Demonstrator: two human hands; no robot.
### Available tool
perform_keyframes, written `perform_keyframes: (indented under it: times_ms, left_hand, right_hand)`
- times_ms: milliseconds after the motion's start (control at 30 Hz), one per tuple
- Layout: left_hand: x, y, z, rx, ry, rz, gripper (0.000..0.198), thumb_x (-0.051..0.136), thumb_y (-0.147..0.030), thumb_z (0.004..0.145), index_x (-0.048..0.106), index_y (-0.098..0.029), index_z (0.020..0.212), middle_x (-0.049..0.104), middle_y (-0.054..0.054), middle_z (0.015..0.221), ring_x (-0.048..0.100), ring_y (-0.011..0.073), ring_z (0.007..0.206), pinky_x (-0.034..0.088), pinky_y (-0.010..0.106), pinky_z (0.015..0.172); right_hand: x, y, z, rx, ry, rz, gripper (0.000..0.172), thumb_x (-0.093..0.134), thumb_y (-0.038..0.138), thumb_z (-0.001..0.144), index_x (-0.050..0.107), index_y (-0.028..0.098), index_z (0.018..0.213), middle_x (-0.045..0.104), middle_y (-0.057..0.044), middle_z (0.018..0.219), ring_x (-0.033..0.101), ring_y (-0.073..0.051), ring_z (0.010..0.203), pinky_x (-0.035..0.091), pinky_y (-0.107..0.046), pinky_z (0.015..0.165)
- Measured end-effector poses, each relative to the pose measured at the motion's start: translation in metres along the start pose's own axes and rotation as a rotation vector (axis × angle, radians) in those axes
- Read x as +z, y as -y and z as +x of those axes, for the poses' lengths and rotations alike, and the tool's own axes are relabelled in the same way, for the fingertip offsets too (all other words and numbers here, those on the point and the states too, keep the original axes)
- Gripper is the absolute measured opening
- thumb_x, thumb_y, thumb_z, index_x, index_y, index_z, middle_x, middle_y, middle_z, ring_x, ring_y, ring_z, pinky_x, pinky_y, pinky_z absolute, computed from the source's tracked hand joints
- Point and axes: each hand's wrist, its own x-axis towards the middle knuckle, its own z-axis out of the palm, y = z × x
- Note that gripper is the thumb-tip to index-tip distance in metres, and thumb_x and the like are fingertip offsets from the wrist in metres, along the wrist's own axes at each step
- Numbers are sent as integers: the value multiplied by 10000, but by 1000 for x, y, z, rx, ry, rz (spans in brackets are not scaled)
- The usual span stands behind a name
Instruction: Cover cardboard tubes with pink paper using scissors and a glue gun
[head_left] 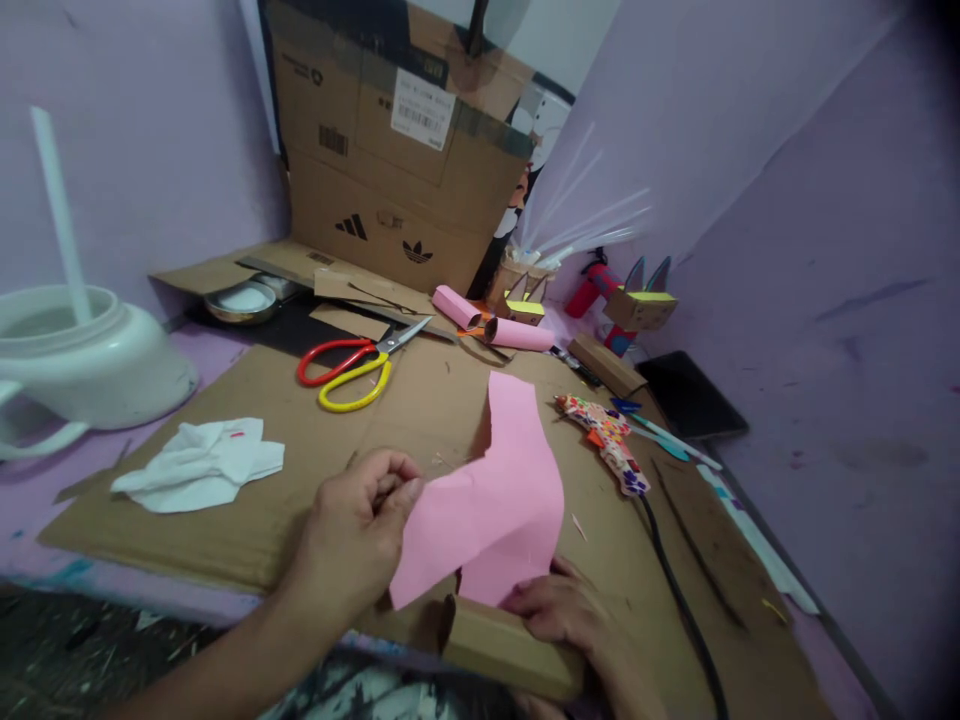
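Note:
My left hand pinches the left edge of a curled sheet of pink paper between thumb and fingers. The sheet has an irregular cut outline and stands partly raised off the cardboard work surface. At the table's near edge, my right hand is wrapped round a brown cardboard tube, its fingers touching the paper's lower edge. The tube lies on its side, angled down to the right. Part of my right thumb shows beneath it. A glue gun with a floral pattern lies right of the paper.
Red-and-yellow scissors lie open behind my left hand. A crumpled white cloth and a white pot are at left. Pink tubes lie toward the back, before a large cardboard box. The black cable runs down the right side.

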Motion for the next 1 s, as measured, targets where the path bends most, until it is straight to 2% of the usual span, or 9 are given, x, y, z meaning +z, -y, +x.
perform_keyframes:
  times_ms: [167,267,467,633,733,900,1000]
  left_hand:
    - [15,1,-5,71,-161,79,108,496,-306,792,562,-222,783,611,-29,653,558,132,574,403,213,507]
    - [22,2,-7,77,-154,120,78,485,-283,818,547,-235,829,621,-33,705,588,136,628,428,217,555]
    - [36,-4,-6,165,-168,131,80,428,-187,812,484,-231,775,582,-24,702,578,149,665,417,239,603]
    - [47,-16,-6,149,-102,171,144,402,-95,768,443,-228,732,543,-16,702,539,154,686,389,248,628]
    - [48,-15,-6,125,-17,211,156,412,-77,757,456,-226,743,560,-6,746,534,160,728,378,258,649]
    - [32,-8,7,48,202,275,154,551,-136,702,554,-243,811,584,-48,664,533,138,605,335,233,533]
    - [20,-9,19,20,324,322,130,600,-113,618,597,-225,683,559,-65,568,498,117,535,293,222,482]
  right_hand:
    - [-3,3,3,30,29,51,342,658,156,678,558,281,980,748,-10,881,712,-217,797,455,-378,952]
    - [-5,6,5,41,29,45,356,668,141,670,565,287,978,751,-9,890,716,-217,792,464,-362,945]
    - [-4,4,5,34,25,62,329,685,144,665,582,269,950,750,12,888,715,-184,812,429,-315,992]
    - [-3,1,5,35,47,61,261,706,206,693,603,267,925,754,2,872,717,-189,800,452,-328,971]
    - [-3,-1,5,30,58,52,282,701,208,693,587,272,942,753,-9,867,717,-205,801,467,-355,954]
    - [-3,-2,1,39,54,92,343,681,153,677,558,279,972,743,-25,888,708,-229,819,469,-394,949]
    - [-1,0,-7,92,-38,112,415,698,130,666,566,273,1033,730,-30,929,692,-241,887,455,-405,973]
